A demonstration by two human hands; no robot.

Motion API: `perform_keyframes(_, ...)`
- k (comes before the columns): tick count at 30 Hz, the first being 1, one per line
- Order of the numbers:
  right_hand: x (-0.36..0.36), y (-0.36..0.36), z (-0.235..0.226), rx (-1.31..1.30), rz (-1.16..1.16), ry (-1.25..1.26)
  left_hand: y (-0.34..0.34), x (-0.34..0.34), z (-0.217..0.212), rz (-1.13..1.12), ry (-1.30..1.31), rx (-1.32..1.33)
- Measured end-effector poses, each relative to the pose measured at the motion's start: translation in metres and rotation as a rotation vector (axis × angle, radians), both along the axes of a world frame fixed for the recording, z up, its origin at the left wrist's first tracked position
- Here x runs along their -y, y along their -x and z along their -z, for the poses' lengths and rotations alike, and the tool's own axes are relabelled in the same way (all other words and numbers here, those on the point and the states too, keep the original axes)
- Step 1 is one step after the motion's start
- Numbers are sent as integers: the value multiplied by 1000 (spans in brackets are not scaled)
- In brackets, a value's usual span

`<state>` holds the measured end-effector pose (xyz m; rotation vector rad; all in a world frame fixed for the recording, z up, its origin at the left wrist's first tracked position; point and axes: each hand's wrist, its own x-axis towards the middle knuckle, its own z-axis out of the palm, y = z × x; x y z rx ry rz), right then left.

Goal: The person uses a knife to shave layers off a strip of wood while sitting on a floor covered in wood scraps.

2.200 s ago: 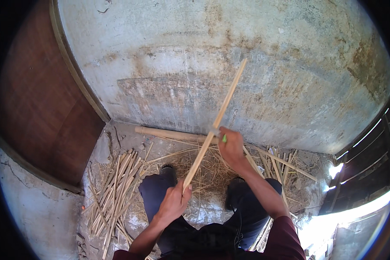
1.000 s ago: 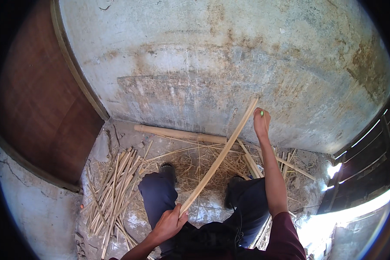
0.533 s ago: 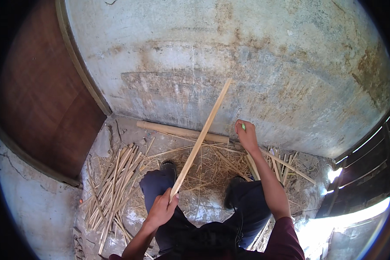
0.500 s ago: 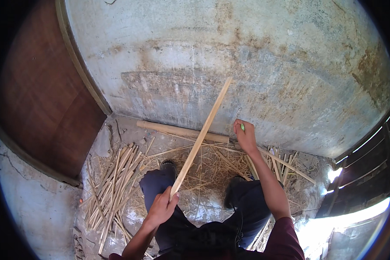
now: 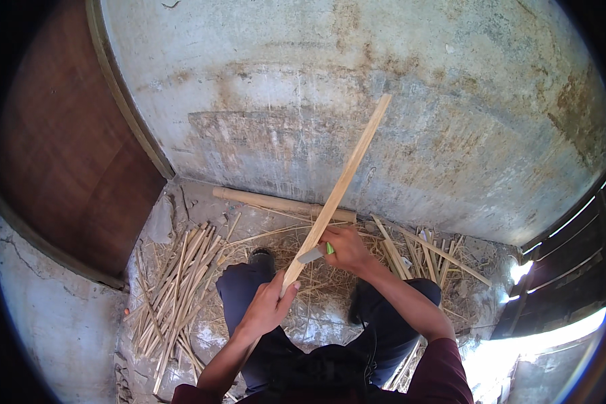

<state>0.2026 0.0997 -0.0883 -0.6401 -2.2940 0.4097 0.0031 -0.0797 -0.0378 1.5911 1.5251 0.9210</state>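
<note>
On my feed, the thick bamboo pole [image 5: 282,205] along the wall [image 5: 451,182] foot is my landmark. The long pale strip [image 5: 346,178] slants across in front of the pole's right part, its far end rising beyond it. On the person's side of the pole, I see the left hand [image 5: 266,308] clamped on the strip's lower part. The right hand [image 5: 346,248], just this side of the pole's right end, is closed round the green handle of a knife [image 5: 309,255], its blade against the strip just above the left hand.

Half a second ago I had the right hand and knife off the strip, just beyond the pole's right end; the strip's far end has since swung right.

Left of the pole and nearer the person lies a heap of sticks [image 5: 181,289]; past its right end are more sticks [image 5: 432,259]. Beside its left end is a pale crumpled piece [image 5: 159,221]; whether it holds anything, I can't tell.
</note>
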Motion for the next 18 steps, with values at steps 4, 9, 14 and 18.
perform_keyframes(4,3,2,1,33,-64,-49,-4,-4,0,11,-43,7)
perform_keyframes(9,4,2,7,25,-40,-52,-10,-5,-6,8,-78,-7)
perform_keyframes(14,7,3,4,18,-61,-72,-7,-4,-4,43,-27,34)
perform_keyframes(18,10,5,3,-15,-56,-91,-4,-6,5,83,-30,91)
